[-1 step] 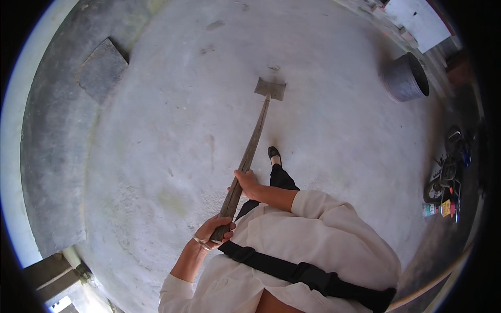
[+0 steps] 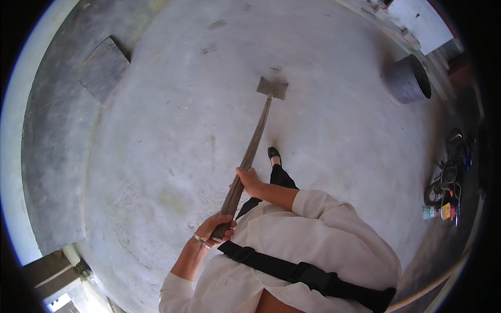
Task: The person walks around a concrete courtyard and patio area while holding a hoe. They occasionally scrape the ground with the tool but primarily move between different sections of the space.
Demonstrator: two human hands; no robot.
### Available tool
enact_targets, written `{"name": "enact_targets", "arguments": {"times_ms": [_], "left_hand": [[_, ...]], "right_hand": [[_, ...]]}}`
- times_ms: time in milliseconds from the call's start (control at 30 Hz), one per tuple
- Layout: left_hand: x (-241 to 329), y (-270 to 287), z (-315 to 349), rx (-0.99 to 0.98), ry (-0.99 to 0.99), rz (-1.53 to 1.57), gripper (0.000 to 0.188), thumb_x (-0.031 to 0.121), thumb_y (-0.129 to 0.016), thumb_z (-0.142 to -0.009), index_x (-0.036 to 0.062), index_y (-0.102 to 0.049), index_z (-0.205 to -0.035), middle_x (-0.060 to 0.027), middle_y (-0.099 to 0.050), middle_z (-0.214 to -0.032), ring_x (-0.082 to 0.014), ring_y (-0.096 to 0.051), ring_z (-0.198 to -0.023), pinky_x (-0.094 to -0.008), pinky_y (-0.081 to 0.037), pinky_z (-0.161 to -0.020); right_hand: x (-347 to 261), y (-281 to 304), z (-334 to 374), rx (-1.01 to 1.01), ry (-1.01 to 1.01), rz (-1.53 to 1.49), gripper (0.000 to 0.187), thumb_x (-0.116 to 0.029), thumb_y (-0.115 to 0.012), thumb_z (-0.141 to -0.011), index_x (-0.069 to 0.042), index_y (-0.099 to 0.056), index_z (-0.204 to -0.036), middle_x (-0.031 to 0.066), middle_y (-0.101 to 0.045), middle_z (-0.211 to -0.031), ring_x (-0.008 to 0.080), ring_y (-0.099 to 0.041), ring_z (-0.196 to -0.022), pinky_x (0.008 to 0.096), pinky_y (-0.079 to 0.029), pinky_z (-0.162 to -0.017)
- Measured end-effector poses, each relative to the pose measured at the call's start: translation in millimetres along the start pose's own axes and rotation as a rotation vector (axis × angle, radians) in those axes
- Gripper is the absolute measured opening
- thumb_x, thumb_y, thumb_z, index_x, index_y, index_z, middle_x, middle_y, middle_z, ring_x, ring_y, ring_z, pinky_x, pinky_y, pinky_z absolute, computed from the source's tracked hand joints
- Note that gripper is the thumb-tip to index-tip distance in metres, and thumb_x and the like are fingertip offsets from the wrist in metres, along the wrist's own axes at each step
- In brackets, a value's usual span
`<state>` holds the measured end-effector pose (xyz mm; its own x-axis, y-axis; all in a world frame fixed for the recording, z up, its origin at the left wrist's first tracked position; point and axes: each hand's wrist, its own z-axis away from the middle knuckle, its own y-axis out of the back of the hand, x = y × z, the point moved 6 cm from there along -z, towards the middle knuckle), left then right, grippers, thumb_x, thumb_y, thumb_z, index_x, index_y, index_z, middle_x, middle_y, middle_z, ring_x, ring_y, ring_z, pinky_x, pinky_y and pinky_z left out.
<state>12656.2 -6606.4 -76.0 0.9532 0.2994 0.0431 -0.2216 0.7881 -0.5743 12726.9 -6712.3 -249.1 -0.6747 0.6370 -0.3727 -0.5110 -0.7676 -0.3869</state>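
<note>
A long wooden-handled shovel (image 2: 253, 143) slants away from my body across the pale concrete floor. Its squarish metal blade (image 2: 272, 88) is at the far end, against or just over the floor; I cannot tell which. My left hand (image 2: 214, 226), with a bracelet at the wrist, wraps round the butt end of the handle near my waist. Farther up the shaft, my right hand (image 2: 249, 182) is closed round it, thumb on top. Both hands are bare. Nothing shows on the blade.
One black shoe (image 2: 274, 153) is on the floor ahead of me. A grey metal tub (image 2: 397, 83) stands at the far right. Below it is a parked motorcycle (image 2: 443, 180). A flat square slab (image 2: 104, 69) lies at the far left.
</note>
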Motion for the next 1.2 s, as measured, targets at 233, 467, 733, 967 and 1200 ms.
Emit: {"name": "enact_targets", "arguments": {"times_ms": [233,467,733,967,1200], "left_hand": [[38,-57,-89,0.035,-0.082,0.024,0.017,0.013,-0.051,-0.080,0.0020,-0.043,-0.090,-0.0102,-0.053,-0.071,-0.0135,-0.047,-0.049,-0.0227,-0.038,-0.035],[65,-99,-42,0.096,-0.141,-0.052,0.024,0.017,-0.058,-0.077,0.0034,-0.043,-0.090,-0.0087,-0.052,-0.069,-0.0116,-0.047,-0.048,-0.0216,-0.037,-0.035],[36,-125,-7,0.163,-0.289,0.200,0.035,0.014,-0.053,-0.078,0.0003,-0.043,-0.108,-0.0078,-0.053,-0.069,-0.0119,-0.046,-0.049,-0.0204,-0.039,-0.042],[114,-125,-73,0.065,-0.322,0.366,0.035,0.015,-0.048,-0.081,0.0034,-0.041,-0.113,-0.0072,-0.049,-0.073,-0.0115,-0.043,-0.052,-0.0224,-0.038,-0.043],[257,-141,-150,-0.086,-0.336,0.496,0.028,0.012,-0.049,-0.081,0.0066,-0.042,-0.107,-0.0066,-0.047,-0.074,-0.0116,-0.042,-0.054,-0.0221,-0.036,-0.042]], "right_hand": [[-114,42,-88,-0.046,-0.106,-0.062,0.031,-0.011,-0.053,-0.076,0.004,-0.033,-0.094,0.0198,-0.044,-0.083,0.0342,-0.054,-0.065,0.0489,-0.051,-0.059],[-122,13,-86,-0.108,-0.312,-0.175,0.020,-0.002,-0.050,-0.075,0.004,-0.038,-0.089,0.0180,-0.047,-0.081,0.0321,-0.055,-0.068,0.0464,-0.052,-0.057],[-121,-33,-37,-0.303,-0.448,0.177,0.024,-0.002,-0.054,-0.073,0.005,-0.038,-0.090,0.0136,-0.048,-0.080,0.0281,-0.058,-0.068,0.0412,-0.051,-0.060],[-178,-84,-138,-0.291,-0.307,0.310,0.028,-0.002,-0.054,-0.071,0.007,-0.036,-0.090,0.0142,-0.048,-0.076,0.0284,-0.058,-0.060,0.0395,-0.051,-0.051],[-280,-166,-258,-0.322,-0.244,0.673,0.027,-0.006,-0.056,-0.073,0.007,-0.042,-0.092,0.0140,-0.049,-0.079,0.0268,-0.059,-0.065,0.0381,-0.052,-0.054]]}}
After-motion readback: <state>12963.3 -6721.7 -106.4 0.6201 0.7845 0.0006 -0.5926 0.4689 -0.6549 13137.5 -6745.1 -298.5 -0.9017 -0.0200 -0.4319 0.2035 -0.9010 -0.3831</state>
